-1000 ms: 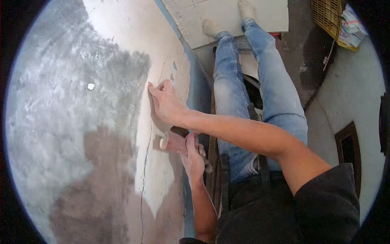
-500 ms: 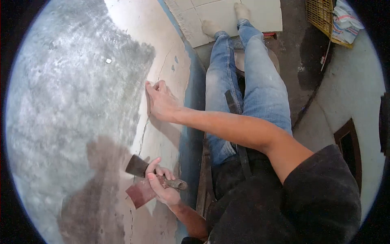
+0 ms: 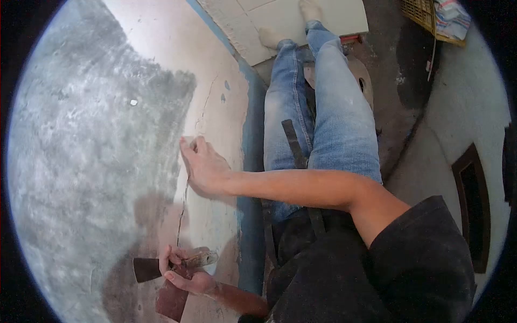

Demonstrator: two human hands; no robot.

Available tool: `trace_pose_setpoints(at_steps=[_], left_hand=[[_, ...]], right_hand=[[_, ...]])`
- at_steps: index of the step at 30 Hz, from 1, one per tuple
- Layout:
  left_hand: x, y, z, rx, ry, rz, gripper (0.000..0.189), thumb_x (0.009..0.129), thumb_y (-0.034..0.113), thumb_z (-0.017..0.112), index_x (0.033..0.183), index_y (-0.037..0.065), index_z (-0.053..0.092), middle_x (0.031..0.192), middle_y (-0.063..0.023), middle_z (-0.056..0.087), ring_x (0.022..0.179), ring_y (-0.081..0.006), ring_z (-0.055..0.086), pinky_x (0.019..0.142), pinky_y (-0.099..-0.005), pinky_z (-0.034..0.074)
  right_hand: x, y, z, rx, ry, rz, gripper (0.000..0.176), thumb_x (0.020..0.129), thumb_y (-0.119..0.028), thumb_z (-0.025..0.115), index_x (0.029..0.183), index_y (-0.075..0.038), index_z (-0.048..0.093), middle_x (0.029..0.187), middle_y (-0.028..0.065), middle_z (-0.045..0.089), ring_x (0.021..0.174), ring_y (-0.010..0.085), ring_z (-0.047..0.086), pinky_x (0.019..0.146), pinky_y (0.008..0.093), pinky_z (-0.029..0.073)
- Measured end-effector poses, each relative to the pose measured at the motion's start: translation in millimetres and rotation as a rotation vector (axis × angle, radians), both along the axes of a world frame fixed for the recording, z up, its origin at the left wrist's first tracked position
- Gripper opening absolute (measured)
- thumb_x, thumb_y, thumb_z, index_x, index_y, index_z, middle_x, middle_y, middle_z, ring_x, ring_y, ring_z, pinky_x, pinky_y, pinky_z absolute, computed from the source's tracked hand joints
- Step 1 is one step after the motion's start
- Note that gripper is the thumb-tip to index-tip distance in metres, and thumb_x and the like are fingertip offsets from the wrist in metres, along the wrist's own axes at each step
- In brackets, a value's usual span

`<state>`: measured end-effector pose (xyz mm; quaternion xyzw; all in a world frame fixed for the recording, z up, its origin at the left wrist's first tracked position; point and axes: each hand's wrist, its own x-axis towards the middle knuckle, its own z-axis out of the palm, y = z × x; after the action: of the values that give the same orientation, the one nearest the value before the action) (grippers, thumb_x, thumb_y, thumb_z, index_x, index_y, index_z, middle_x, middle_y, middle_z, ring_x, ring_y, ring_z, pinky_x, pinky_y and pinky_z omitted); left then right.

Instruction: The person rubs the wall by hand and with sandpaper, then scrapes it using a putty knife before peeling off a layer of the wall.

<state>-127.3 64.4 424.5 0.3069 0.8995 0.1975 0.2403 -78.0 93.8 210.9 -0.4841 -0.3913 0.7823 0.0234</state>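
Note:
My right hand (image 3: 207, 167) reaches across my body to the wall, its fingers curled against the pale strip beside a crack (image 3: 182, 215). I cannot tell what, if anything, is between those fingers. Lower in view, my left hand (image 3: 186, 273) is wrapped round a putty knife, its dark flat blade (image 3: 146, 269) pointing left over the wall and its worn handle (image 3: 202, 259) showing to the right. A flat reddish-brown piece (image 3: 172, 301) shows under the same hand, partly covered by it.
Grey plaster (image 3: 102, 161) covers much of the wall, beside a blue painted edge (image 3: 250, 215). My jeans-clad legs (image 3: 344, 107) stretch toward pale tiles (image 3: 339, 19). A yellow crate (image 3: 420, 16) holding a striped bag stands far right; a dark-framed opening (image 3: 474, 204) is below it.
The view has shifted, and both hands appear lower in it. My left hand has moved left with the putty knife, whose blade now lies more level. My right hand stays at the wall.

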Motion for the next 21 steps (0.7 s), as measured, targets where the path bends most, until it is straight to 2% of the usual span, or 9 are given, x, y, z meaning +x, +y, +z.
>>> trace_pose_setpoints(at_steps=[3, 6, 8, 10, 14, 17, 20, 21], left_hand=[[3.3, 3.8, -16.1, -0.026, 0.013, 0.048, 0.055, 0.102, 0.044, 0.032, 0.121, -0.003, 0.055, 0.085, -0.0037, 0.040, 0.078, -0.0179, 0.042, 0.072, -0.0312, 0.038], [8.3, 10.7, -20.7, -0.012, -0.027, 0.084, 0.054, 0.101, 0.039, 0.030, 0.121, -0.007, 0.051, 0.087, -0.0057, 0.038, 0.080, -0.0180, 0.038, 0.074, -0.0320, 0.038], [9.7, 12.4, -25.4, 0.010, 0.010, 0.098, 0.054, 0.102, 0.039, 0.029, 0.121, -0.006, 0.051, 0.086, -0.0056, 0.038, 0.079, -0.0179, 0.038, 0.076, -0.0329, 0.038], [4.1, 6.0, -26.1, 0.016, -0.106, 0.061, 0.053, 0.103, 0.039, 0.029, 0.121, -0.005, 0.052, 0.085, -0.0053, 0.038, 0.078, -0.0175, 0.038, 0.076, -0.0326, 0.037], [4.2, 0.6, -34.5, 0.016, -0.189, 0.014, 0.052, 0.104, 0.038, 0.028, 0.119, -0.004, 0.053, 0.080, -0.0046, 0.038, 0.075, -0.0168, 0.038, 0.071, -0.0319, 0.034], [5.8, -6.9, -40.4, 0.066, -0.209, 0.082, 0.052, 0.104, 0.039, 0.028, 0.116, -0.005, 0.054, 0.077, -0.0051, 0.039, 0.074, -0.0169, 0.038, 0.069, -0.0317, 0.032], [9.0, -7.5, -47.9, 0.112, -0.271, 0.048, 0.052, 0.104, 0.039, 0.029, 0.114, -0.005, 0.055, 0.077, -0.0059, 0.041, 0.072, -0.0174, 0.039, 0.068, -0.0321, 0.033], [8.1, -9.3, -47.0, 0.093, -0.281, 0.020, 0.052, 0.104, 0.039, 0.029, 0.115, -0.005, 0.054, 0.084, -0.0083, 0.044, 0.075, -0.0181, 0.041, 0.071, -0.0340, 0.035]], right_hand=[[-0.3, -8.7, -14.3, 0.101, 0.012, -0.031, 0.063, 0.084, -0.006, 0.054, 0.145, -0.004, 0.038, 0.118, 0.0230, 0.044, 0.108, 0.0410, 0.052, 0.090, 0.0471, 0.048], [-8.4, -0.1, -58.1, 0.082, -0.115, -0.017, 0.057, 0.085, -0.007, 0.052, 0.141, -0.004, 0.042, 0.118, 0.0257, 0.045, 0.108, 0.0427, 0.054, 0.091, 0.0475, 0.048], [-7.8, 21.5, -90.6, 0.060, -0.069, 0.075, 0.051, 0.087, -0.009, 0.050, 0.137, -0.003, 0.046, 0.119, 0.0276, 0.047, 0.108, 0.0442, 0.055, 0.092, 0.0478, 0.048], [-8.8, 37.7, -107.8, 0.082, -0.055, 0.135, 0.048, 0.088, -0.010, 0.049, 0.135, -0.004, 0.048, 0.120, 0.0280, 0.047, 0.109, 0.0446, 0.055, 0.093, 0.0480, 0.048], [-16.7, 33.1, -98.8, 0.066, -0.095, 0.110, 0.047, 0.089, -0.010, 0.048, 0.136, -0.005, 0.048, 0.121, 0.0280, 0.048, 0.108, 0.0450, 0.055, 0.094, 0.0479, 0.047], [-14.2, 19.1, -55.1, 0.072, -0.057, -0.003, 0.049, 0.090, -0.010, 0.047, 0.139, -0.003, 0.046, 0.122, 0.0277, 0.047, 0.109, 0.0449, 0.055, 0.095, 0.0477, 0.046], [-7.5, 27.3, -47.6, 0.036, -0.079, 0.053, 0.052, 0.092, -0.010, 0.046, 0.143, 0.000, 0.041, 0.122, 0.0270, 0.046, 0.110, 0.0438, 0.054, 0.097, 0.0470, 0.045], [-8.9, 24.0, -52.1, 0.037, -0.089, 0.040, 0.055, 0.091, -0.011, 0.048, 0.144, 0.000, 0.039, 0.122, 0.0264, 0.045, 0.111, 0.0428, 0.052, 0.097, 0.0476, 0.046]])
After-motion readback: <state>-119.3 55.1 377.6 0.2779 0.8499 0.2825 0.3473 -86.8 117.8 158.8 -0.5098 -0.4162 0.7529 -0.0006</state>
